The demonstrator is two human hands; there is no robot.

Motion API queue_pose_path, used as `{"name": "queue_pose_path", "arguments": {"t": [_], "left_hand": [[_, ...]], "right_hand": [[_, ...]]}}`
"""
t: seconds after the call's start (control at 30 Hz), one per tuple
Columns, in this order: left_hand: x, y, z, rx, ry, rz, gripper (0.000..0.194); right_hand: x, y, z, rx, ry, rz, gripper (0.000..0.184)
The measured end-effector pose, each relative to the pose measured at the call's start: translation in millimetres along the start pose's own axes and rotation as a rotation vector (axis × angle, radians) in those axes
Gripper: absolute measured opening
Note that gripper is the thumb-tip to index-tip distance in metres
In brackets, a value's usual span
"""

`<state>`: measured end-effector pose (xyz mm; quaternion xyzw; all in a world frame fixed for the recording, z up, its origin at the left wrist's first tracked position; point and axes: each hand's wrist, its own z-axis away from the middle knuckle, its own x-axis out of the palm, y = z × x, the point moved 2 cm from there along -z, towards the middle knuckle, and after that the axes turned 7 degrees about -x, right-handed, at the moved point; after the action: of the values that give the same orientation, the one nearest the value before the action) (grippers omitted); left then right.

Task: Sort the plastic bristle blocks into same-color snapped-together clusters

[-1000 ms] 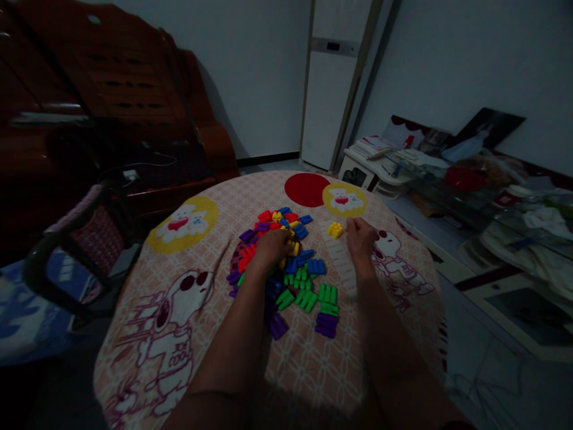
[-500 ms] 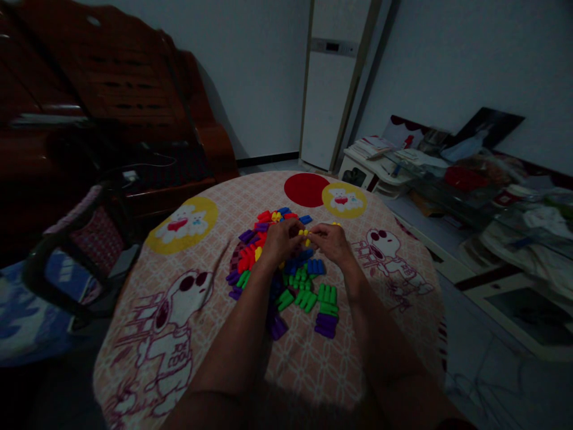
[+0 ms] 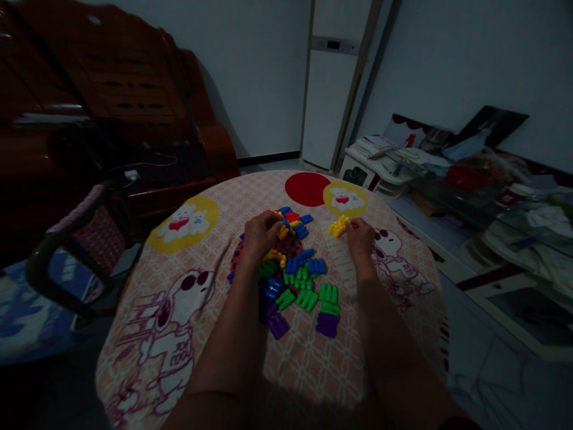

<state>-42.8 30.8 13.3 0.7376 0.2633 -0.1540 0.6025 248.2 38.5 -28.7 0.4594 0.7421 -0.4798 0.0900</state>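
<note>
Beyond the left edge of the surface (image 3: 308, 358), which is round and covered with a pink patterned cloth, stands a dark-framed chair with a pink woven back (image 3: 101, 236). Toward the surface's far left edge, the cloth bears a yellow circle with white bears (image 3: 182, 224).

Moving right, the left hand (image 3: 261, 237) is over the left part of a loose pile of ridged plastic blocks, its fingers bent, their tips near an orange-yellow block (image 3: 283, 232). Whether they are apart, together or clamped on a piece cannot be told.

Under the pile, around the middle of the surface, a dark red checked round mat (image 3: 293, 243) shows. Red and blue blocks lie toward its far side, glossy dark blue blocks (image 3: 273, 288) nearer, and a purple block (image 3: 278, 326) at the near end. Green ridged blocks (image 3: 307, 300) spread to the right, with a purple ridged block (image 3: 326, 324) just beside the rightmost ones, on the near side.

Farther right, well apart from the pile, is a cluster of bright yellow knobbly blocks (image 3: 338, 226). The right hand (image 3: 360, 239) is at its right end, fingers curled in and touching it; whether they are clamped on it is unclear.
</note>
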Motion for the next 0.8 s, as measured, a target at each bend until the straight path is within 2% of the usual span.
{"name": "queue_pose_path", "arguments": {"t": [0.13,0.23,0.33,0.47,0.6,0.8], "left_hand": [[-14.1,-8,-2,-0.063,0.038,-0.043,0.027],[-27.6,-17,-3,-0.119,0.024,-0.079,0.029],[-42.0,-29,-4,-0.157,-0.099,-0.149,0.031],[-55.4,-40,-3,-0.152,-0.314,-0.291,0.031],[-53.7,-37,-1,-0.122,-0.471,-0.366,0.032],[-43.9,-24,3,-0.086,-0.505,-0.431,0.023]], "right_hand": [[6,1,0,-0.025,-0.049,0.023,0.019],[8,3,0,-0.058,-0.097,0.055,0.023],[4,2,1,-0.082,-0.078,0.085,0.024],[-4,-8,3,-0.108,0.047,0.068,0.026],[-3,-25,7,-0.158,0.053,-0.064,0.026],[15,-63,23,-0.252,-0.18,-0.278,0.025]]}}
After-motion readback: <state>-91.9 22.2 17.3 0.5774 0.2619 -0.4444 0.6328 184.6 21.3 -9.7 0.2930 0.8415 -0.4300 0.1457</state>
